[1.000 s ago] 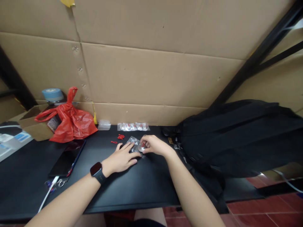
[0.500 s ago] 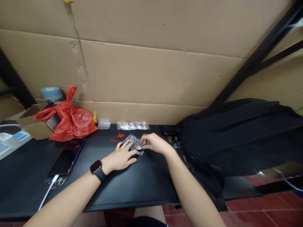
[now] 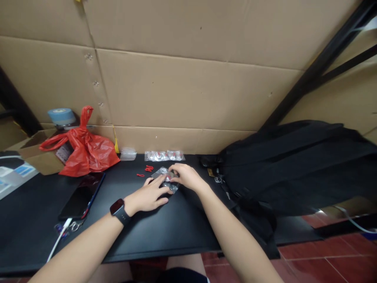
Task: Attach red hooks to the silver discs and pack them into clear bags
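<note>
My left hand (image 3: pixel 149 197) lies palm down with its fingers spread, the fingertips resting on a small clear plastic bag (image 3: pixel 174 188) on the black tabletop. Between thumb and fingers, my right hand (image 3: pixel 186 176) pinches a round clear disc (image 3: pixel 168 178) with a red spot at its middle, over the bag. My fingers partly cover both, so I cannot tell how far the disc is inside the bag. Behind my left hand lie several small red cord loops (image 3: pixel 149 168), with a single red loop (image 3: pixel 140 175) apart from them.
Along the cardboard wall sit a row of clear packets (image 3: pixel 164 156) and a stack of clear plastic pieces (image 3: pixel 128 153). To the left are a red plastic bag (image 3: pixel 88 151), a cardboard box (image 3: pixel 44 161) and a phone (image 3: pixel 81 198) on a cable. A black backpack (image 3: pixel 294 169) fills the right side.
My right hand has moved a little left and away from me with the disc, over the bag. My left hand stays spread on the bag. The view has shifted slightly.
</note>
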Demonstrator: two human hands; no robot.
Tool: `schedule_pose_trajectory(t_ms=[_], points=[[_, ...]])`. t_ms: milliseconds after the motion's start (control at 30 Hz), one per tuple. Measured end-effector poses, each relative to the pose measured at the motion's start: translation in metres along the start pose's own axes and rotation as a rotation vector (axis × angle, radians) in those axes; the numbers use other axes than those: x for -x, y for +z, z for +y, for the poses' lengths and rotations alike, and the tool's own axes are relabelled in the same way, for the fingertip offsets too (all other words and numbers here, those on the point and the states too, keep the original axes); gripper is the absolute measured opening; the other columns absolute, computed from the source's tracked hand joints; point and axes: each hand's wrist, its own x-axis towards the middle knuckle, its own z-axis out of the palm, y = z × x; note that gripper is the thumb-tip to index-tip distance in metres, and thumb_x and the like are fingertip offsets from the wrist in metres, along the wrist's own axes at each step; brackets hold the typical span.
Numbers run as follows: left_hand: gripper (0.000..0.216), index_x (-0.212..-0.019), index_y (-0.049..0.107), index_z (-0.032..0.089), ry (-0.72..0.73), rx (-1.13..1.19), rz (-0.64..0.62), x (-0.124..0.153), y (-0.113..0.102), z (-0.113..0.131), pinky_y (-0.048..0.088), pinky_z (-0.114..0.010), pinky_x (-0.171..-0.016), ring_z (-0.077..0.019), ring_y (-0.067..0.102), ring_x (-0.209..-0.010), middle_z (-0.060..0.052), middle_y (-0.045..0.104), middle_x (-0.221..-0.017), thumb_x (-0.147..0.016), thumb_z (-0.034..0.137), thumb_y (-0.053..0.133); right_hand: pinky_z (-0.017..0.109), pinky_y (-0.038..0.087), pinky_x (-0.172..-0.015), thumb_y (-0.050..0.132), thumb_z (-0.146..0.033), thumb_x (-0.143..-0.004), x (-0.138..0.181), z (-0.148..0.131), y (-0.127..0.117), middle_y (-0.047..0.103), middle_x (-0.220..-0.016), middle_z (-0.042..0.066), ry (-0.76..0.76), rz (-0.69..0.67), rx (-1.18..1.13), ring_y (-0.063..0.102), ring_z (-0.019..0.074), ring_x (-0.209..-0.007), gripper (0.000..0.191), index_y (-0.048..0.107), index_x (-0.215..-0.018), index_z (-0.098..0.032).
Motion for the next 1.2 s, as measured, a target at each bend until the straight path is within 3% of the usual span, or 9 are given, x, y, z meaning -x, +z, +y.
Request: schedule_pose_trajectory(t_ms=[200,433,600,700,833,900,1033,1200], points=[[0.030,-0.124,0.059,0.031,-0.004,-0.003,-0.010,0.002,0.000,-0.002,0.023,-0.057,-0.113,-0.0306,0.019,-0.149,-0.011,0.023,-0.162,-0.097,0.039,0.048,0.024,0.041,-0.077,0.072,-0.023,-0.084,-0.010,0.002,0.017,0.063,-0.100,0.003,-0.156,0.094,-0.006,0.057,0.0167,-0.095,0.014,0.064,-0.095,-0.021],[0.026,-0.119,0.060,0.031,-0.035,0.019,-0.024,0.001,-0.003,-0.002,0.024,-0.060,-0.112,-0.0306,0.026,-0.147,-0.011,0.028,-0.160,-0.096,0.034,0.049,0.022,0.033,-0.061,0.066,-0.033,-0.089,-0.015,-0.001,0.019,0.064,-0.092,0.001,0.031,0.030,0.074,0.059,0.0135,-0.078,0.011,0.066,-0.088,-0.022],[0.021,-0.113,0.059,0.029,-0.063,0.036,0.006,0.000,-0.002,-0.004,0.026,-0.057,-0.111,-0.0303,0.024,-0.147,-0.010,0.036,-0.156,-0.095,0.034,0.050,0.023,0.038,-0.064,0.064,-0.035,-0.090,-0.013,-0.008,0.011,0.068,-0.098,0.005,0.106,-0.025,0.119,0.063,0.0171,-0.086,0.014,0.073,-0.089,-0.024],[0.018,-0.109,0.056,0.027,-0.058,0.049,0.066,0.000,-0.001,-0.005,0.029,-0.051,-0.109,-0.0280,0.039,-0.138,-0.009,0.049,-0.145,-0.095,0.037,0.050,0.025,0.043,-0.072,0.065,-0.032,-0.089,-0.008,-0.009,0.006,0.068,-0.102,0.007,0.067,-0.056,0.098,0.062,0.0203,-0.095,0.015,0.075,-0.096,-0.025],[0.032,-0.118,0.049,0.025,-0.113,0.060,0.175,-0.002,-0.003,-0.003,0.033,-0.044,-0.106,-0.0249,0.056,-0.116,-0.007,0.062,-0.122,-0.090,0.039,0.056,0.032,0.047,-0.091,0.069,-0.031,-0.082,-0.001,-0.001,0.001,0.066,-0.112,0.009,-0.094,-0.096,0.005,0.059,0.0244,-0.107,0.027,0.075,-0.105,-0.019],[0.043,-0.124,0.045,0.024,-0.143,0.040,0.223,-0.003,-0.003,-0.001,0.033,-0.044,-0.105,-0.0271,0.054,-0.120,-0.009,0.060,-0.127,-0.086,0.039,0.060,0.033,0.046,-0.098,0.061,-0.016,-0.083,0.000,0.006,-0.001,0.067,-0.114,0.009,-0.154,-0.126,-0.050,0.060,0.0231,-0.108,0.029,0.075,-0.108,-0.018],[0.058,-0.134,0.042,0.023,-0.188,-0.009,0.253,-0.005,0.000,-0.001,0.032,-0.045,-0.104,-0.0319,0.047,-0.128,-0.013,0.054,-0.138,-0.081,0.037,0.062,0.031,0.044,-0.101,0.042,0.008,-0.075,0.002,0.015,-0.004,0.070,-0.111,0.007,-0.197,-0.162,-0.118,0.062,0.0193,-0.109,0.056,0.073,-0.112,-0.022],[0.071,-0.144,0.031,0.023,-0.202,0.015,0.246,-0.006,0.000,-0.003,0.033,-0.045,-0.102,-0.0318,0.051,-0.125,-0.014,0.055,-0.137,-0.079,0.032,0.058,0.031,0.046,-0.094,0.063,-0.004,-0.077,0.000,0.012,0.000,0.067,-0.110,0.009,-0.119,-0.149,-0.077,0.062,0.0216,-0.104,0.039,0.071,-0.111,-0.021]])
